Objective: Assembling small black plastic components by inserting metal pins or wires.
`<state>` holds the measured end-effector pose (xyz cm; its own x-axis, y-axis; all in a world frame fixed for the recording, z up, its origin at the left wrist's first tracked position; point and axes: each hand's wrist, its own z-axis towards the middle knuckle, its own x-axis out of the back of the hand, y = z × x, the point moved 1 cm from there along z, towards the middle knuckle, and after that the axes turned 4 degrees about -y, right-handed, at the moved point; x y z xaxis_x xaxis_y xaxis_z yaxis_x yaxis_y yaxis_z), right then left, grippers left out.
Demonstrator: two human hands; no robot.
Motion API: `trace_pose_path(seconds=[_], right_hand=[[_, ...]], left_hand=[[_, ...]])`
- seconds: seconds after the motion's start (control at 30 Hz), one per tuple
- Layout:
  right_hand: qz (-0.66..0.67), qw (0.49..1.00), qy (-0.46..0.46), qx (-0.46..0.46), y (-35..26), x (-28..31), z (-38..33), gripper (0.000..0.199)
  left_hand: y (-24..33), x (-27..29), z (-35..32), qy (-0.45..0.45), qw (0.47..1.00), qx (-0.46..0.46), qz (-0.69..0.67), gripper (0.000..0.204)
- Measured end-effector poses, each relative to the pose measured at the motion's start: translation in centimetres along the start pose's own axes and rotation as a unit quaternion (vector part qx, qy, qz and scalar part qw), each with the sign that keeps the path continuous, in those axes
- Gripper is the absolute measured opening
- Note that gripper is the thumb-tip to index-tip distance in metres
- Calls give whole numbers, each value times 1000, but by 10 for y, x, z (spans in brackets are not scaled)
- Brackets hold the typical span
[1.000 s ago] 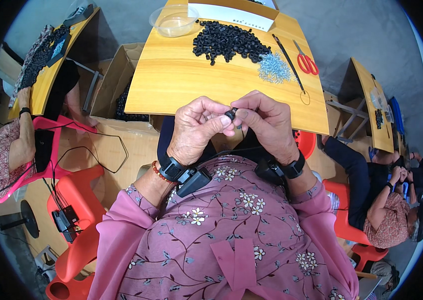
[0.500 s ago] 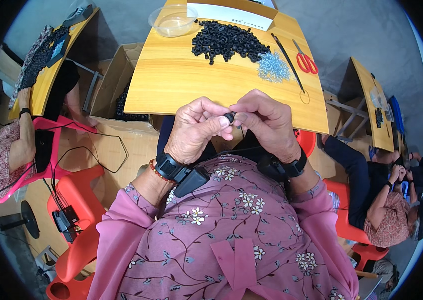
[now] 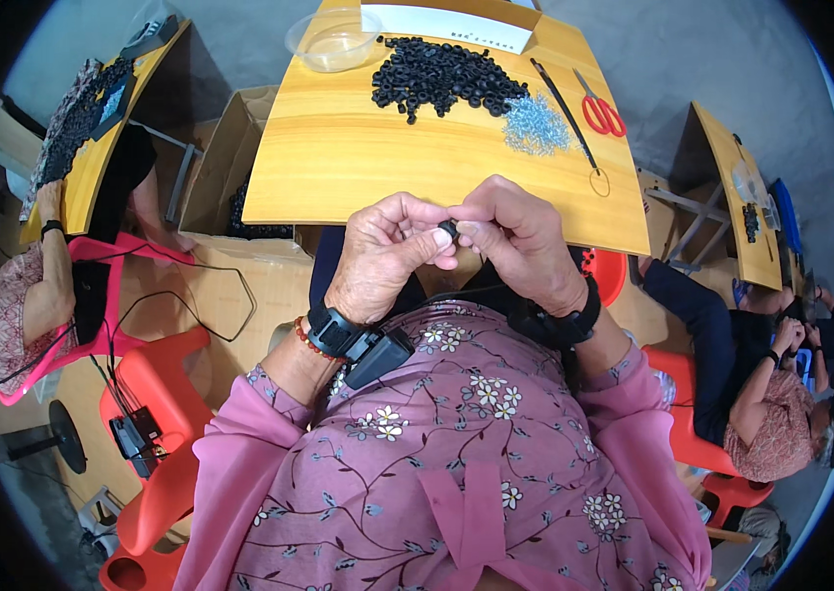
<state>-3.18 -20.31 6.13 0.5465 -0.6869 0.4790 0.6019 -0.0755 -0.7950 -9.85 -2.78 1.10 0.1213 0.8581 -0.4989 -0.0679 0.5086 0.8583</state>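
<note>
My left hand (image 3: 382, 254) pinches a small round black piece (image 3: 449, 229) between thumb and fingertips, just off the table's near edge. Against the piece's right side, the thumb and forefinger of my right hand (image 3: 527, 246) are pressed together; whatever they grip is hidden. On the wooden table (image 3: 338, 158) lies a heap of similar small black pieces (image 3: 441, 77). Beside it is a little pile of tiny clear-blue bits (image 3: 535, 126). A thin black stick with a wire loop (image 3: 567, 116) and red-handled scissors (image 3: 602, 114) lie to the right.
A clear plastic bowl (image 3: 318, 63) and a white-fronted box (image 3: 446, 28) stand at the back of the table. An open cardboard box (image 3: 208, 192) is at its left. Red plastic chairs (image 3: 163, 394) and loose cables flank me. Other people sit at side tables.
The view has shifted slightly. My hands stay together at the black piece, and my right fingers have moved a little closer over its right side.
</note>
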Motion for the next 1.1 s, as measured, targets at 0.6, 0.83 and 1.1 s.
trace_pose_path(seconds=[0.6,0.83,1.1], right_hand=[[-41,999,13,2,-8,1,0,23],[-16,1000,18,-13,-8,-2,-3,27],[-21,1000,16,-17,-9,-4,-6,36]], left_hand=[[-1,3,-2,-26,993,53,-107,12],[-6,2,-1,-46,981,53,-179,7],[-8,7,1,-39,984,66,-159,13]])
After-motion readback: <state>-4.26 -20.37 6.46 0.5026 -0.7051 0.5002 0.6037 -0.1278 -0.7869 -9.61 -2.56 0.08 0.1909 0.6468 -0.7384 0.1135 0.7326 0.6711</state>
